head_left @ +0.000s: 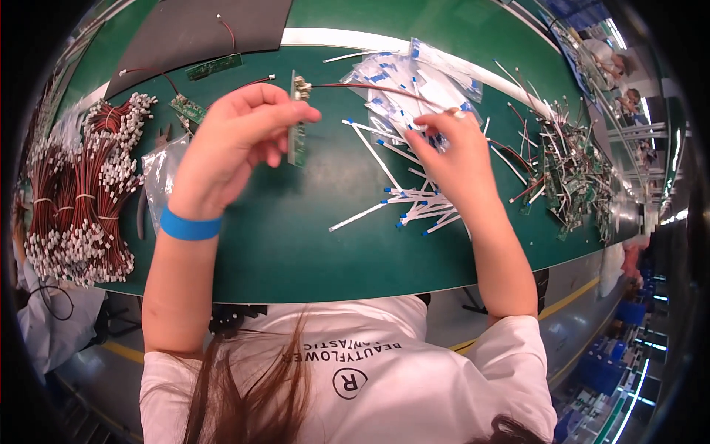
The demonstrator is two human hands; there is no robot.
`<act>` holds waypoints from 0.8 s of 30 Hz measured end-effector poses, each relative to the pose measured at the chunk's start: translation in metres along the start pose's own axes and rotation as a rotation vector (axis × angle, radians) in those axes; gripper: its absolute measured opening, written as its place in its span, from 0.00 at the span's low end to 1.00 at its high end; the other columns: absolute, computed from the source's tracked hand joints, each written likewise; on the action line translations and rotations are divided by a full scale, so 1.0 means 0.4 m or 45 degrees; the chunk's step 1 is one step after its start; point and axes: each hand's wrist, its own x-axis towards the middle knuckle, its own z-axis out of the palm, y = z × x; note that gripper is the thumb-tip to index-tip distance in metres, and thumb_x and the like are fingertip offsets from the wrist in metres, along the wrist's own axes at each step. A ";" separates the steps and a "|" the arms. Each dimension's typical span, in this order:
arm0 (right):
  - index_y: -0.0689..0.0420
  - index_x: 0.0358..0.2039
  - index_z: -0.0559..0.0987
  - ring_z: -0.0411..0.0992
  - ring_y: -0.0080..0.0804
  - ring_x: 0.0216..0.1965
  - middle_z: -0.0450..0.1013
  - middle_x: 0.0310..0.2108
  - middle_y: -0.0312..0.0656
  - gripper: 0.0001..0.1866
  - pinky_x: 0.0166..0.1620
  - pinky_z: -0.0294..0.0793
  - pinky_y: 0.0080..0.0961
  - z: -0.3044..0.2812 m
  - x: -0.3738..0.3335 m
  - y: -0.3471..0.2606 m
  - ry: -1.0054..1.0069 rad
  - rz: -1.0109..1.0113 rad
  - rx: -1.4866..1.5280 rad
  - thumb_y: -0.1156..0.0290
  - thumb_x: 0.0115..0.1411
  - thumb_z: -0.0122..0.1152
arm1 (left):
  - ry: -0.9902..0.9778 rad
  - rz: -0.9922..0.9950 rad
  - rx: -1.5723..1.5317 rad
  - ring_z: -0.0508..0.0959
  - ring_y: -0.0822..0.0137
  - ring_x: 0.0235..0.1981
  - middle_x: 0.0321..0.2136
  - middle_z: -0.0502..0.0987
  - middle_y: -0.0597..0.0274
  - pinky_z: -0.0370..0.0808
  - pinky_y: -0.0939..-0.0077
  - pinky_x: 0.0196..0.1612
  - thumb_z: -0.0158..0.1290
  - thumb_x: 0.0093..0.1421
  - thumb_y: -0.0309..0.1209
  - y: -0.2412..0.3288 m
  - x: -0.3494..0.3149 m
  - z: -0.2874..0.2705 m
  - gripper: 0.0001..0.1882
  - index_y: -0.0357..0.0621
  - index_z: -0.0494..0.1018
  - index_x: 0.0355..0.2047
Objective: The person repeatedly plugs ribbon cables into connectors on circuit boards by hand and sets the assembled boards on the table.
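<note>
The left hand [237, 140] pinches a narrow green circuit board [297, 137] upright above the green table [296, 251]. The right hand [447, 152] closes on a flat white ribbon cable [414, 129], near clear plastic bags [414, 78] holding more blue-tipped cables.

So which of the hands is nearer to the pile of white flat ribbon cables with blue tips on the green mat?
Right. The right hand is directly over the ribbon cables, fingers among them. The left hand is off to their left, holding a small green circuit board.
</note>
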 end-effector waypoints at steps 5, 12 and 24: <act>0.58 0.22 0.76 0.64 0.32 0.28 0.67 0.19 0.38 0.06 0.32 0.64 0.24 0.047 0.037 0.030 0.034 -0.058 -0.127 0.71 0.41 0.59 | -0.008 -0.064 -0.154 0.70 0.78 0.21 0.28 0.72 0.62 0.68 0.90 0.19 0.53 0.47 0.29 -0.037 0.004 0.014 0.23 0.35 0.61 0.43; 0.58 0.20 0.74 0.65 0.28 0.26 0.67 0.19 0.35 0.04 0.39 0.59 0.22 0.052 0.037 0.029 -0.011 -0.096 -0.269 0.73 0.42 0.57 | -0.050 -0.182 -0.299 0.70 0.79 0.23 0.29 0.71 0.62 0.69 0.89 0.22 0.48 0.51 0.33 -0.046 -0.004 0.021 0.20 0.40 0.61 0.45; 0.64 0.23 0.66 0.65 0.24 0.24 0.66 0.23 0.40 0.04 0.29 0.63 0.17 -0.019 0.010 -0.096 0.042 -0.095 0.795 0.82 0.44 0.51 | -0.113 -0.183 -0.413 0.73 0.72 0.28 0.34 0.71 0.55 0.72 0.83 0.27 0.43 0.54 0.33 -0.047 -0.038 0.041 0.21 0.38 0.58 0.47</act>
